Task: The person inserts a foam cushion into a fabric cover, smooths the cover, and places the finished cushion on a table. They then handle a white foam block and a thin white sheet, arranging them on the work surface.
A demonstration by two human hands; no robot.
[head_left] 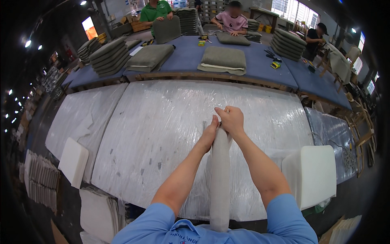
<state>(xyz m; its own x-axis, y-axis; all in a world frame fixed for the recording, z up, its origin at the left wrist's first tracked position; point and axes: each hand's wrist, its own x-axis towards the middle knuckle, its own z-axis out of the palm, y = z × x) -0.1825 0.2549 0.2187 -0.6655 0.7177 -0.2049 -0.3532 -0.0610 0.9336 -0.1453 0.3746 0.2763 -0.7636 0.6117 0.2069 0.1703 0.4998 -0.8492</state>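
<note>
A pale grey fabric-covered cushion [220, 175] stands on edge between my forearms, its narrow side facing up and running from my chest to the far end. My left hand [210, 132] is closed against the left side of that far end, thumb pointing forward. Right beside it, my right hand [232, 120] forms a fist at the cushion's far corner. What its fingers pinch is hidden. A small dark spot shows between the two hands. Beneath lies a worktable [162, 122] wrapped in shiny clear plastic film.
White foam pads lean at the table's right [319, 175] and left [74, 160]. Beyond stands a blue-topped table [185, 51] with stacked grey-green cushions [223, 59], where people work. Stacked covers [42, 179] sit at lower left; wooden chair frames [363, 130] stand at right.
</note>
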